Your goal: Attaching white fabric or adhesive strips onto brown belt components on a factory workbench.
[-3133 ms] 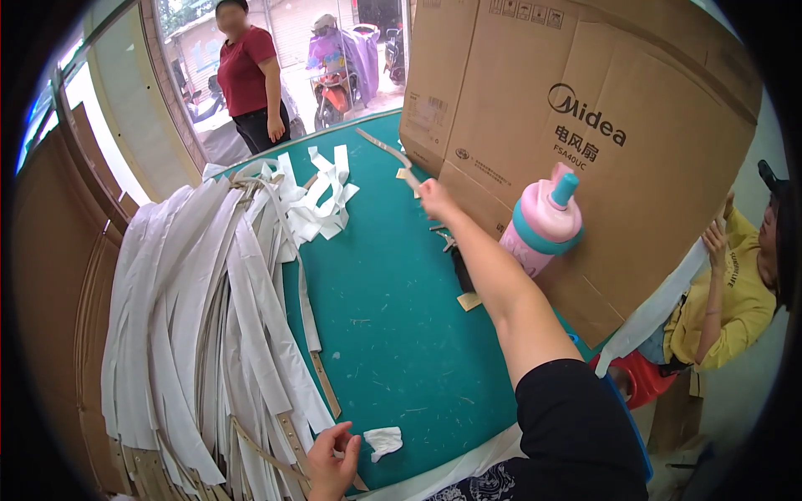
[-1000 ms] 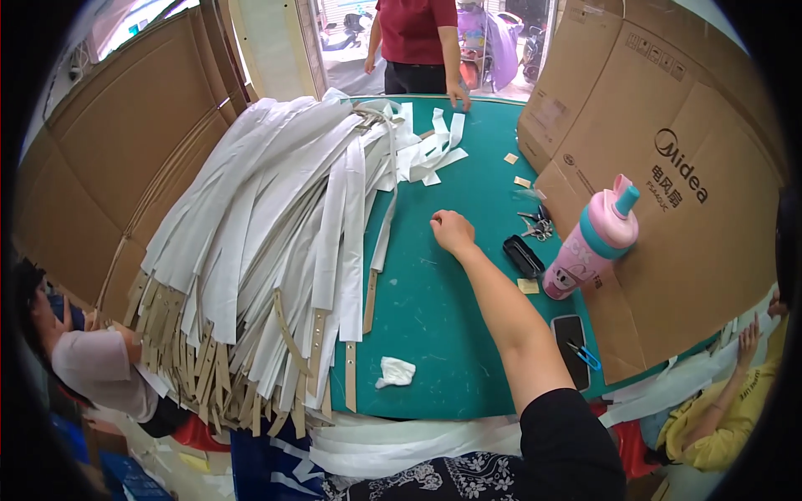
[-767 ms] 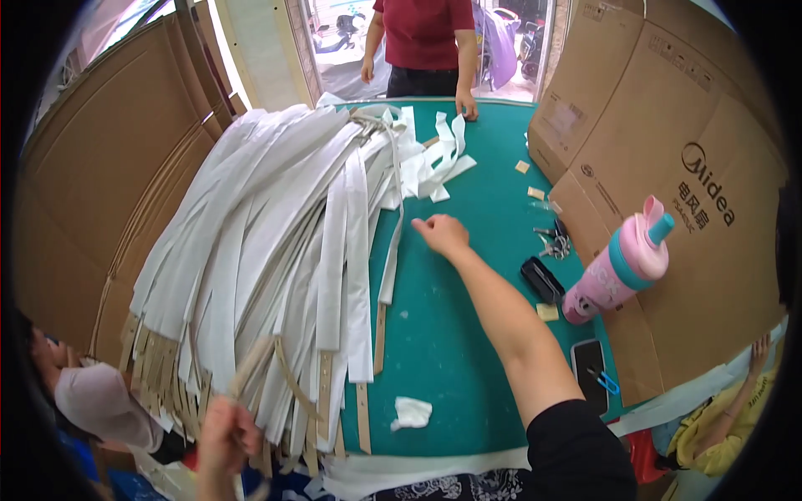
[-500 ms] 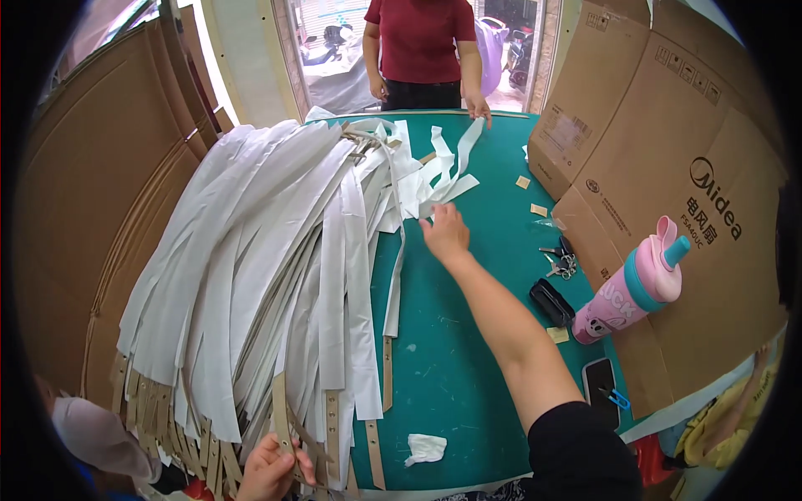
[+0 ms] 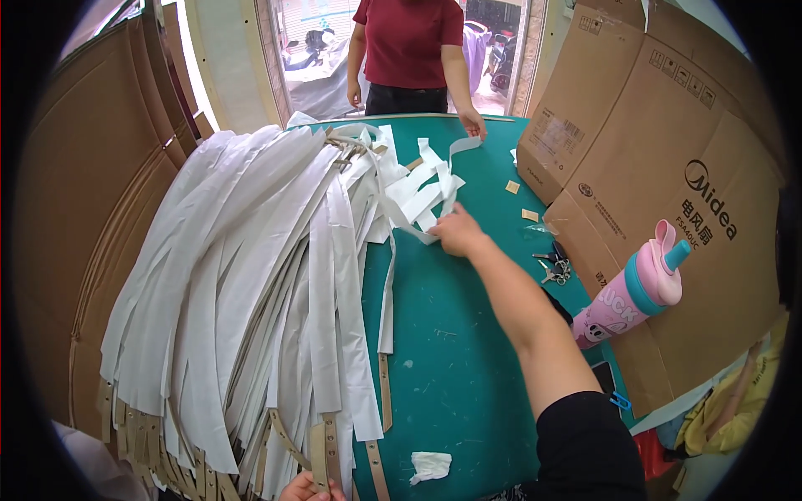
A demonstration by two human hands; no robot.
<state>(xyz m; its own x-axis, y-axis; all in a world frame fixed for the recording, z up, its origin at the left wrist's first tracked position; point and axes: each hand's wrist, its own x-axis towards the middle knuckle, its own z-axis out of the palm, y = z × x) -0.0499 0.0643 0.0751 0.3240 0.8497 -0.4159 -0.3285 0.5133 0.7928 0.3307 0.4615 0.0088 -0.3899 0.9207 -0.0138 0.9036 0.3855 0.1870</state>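
Note:
Many tan belts with eyelets, covered by long white sleeves [image 5: 251,250], lie in a thick pile on the left of the table. At the lower edge my left hand [image 5: 311,489] is closed on the eyelet end of a tan belt [image 5: 319,457], partly cut off by the frame. My right arm reaches forward over the table. My right hand [image 5: 461,231] is closed on a white strip [image 5: 409,227] beside a heap of loose white strips [image 5: 422,188]. Across the table a person's hand [image 5: 473,125] holds another white strip [image 5: 464,144], which runs down toward my fingers.
A green table [image 5: 451,359] carries a crumpled white scrap [image 5: 430,467], keys [image 5: 555,265] and small tan cards [image 5: 530,215]. On the right stand a pink bottle [image 5: 622,305] and a large open carton [image 5: 660,167]. Brown cardboard [image 5: 92,209] walls the left side.
My right hand has closed on a white strip, having been open beside the heap. My left hand has moved lower and right. The other person's strip hangs lower and bent.

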